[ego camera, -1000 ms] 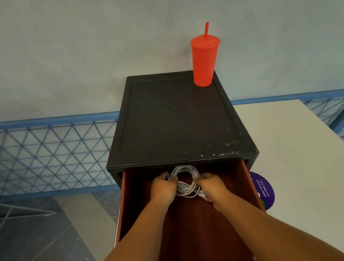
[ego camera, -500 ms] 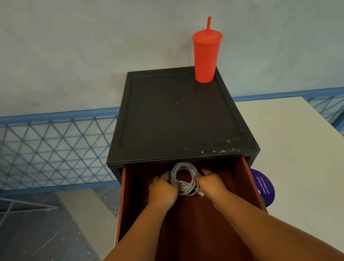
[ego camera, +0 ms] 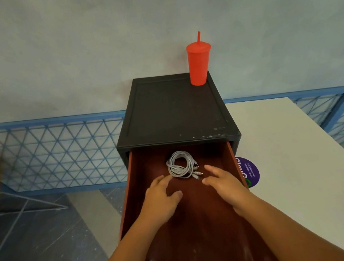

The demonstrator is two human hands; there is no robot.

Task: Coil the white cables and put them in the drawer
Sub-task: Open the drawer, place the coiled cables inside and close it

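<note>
Though half hidden, purple sticker (ego camera: 250,169) — "Let's keep our" — beside drawer (ego camera: 142,177); both hands empty, fingers spread.

Coiled white cables (ego camera: 181,165) lie in open drawer (ego camera: 198,213); left hand (ego camera: 160,193), right hand (ego camera: 224,183) empty beside.

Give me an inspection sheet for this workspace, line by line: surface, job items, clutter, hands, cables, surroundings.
Surface: black cabinet top, scuffed along the front edge; white table to its right.
Job's things: drawer pulled open, reddish-brown inside; white cables lie coiled on its floor near the back.
Clutter: red cup with lid and straw, upright on the cabinet's back right corner; purple sticker at the table's edge.
Hands: left hand and right hand open, empty, just in front of the coil; whether a left fingertip touches it cannot be told.
Cables: one loose coil, plug ends pointing right.
Surroundings: blue lattice railing, grey wall, tiled floor.
</note>
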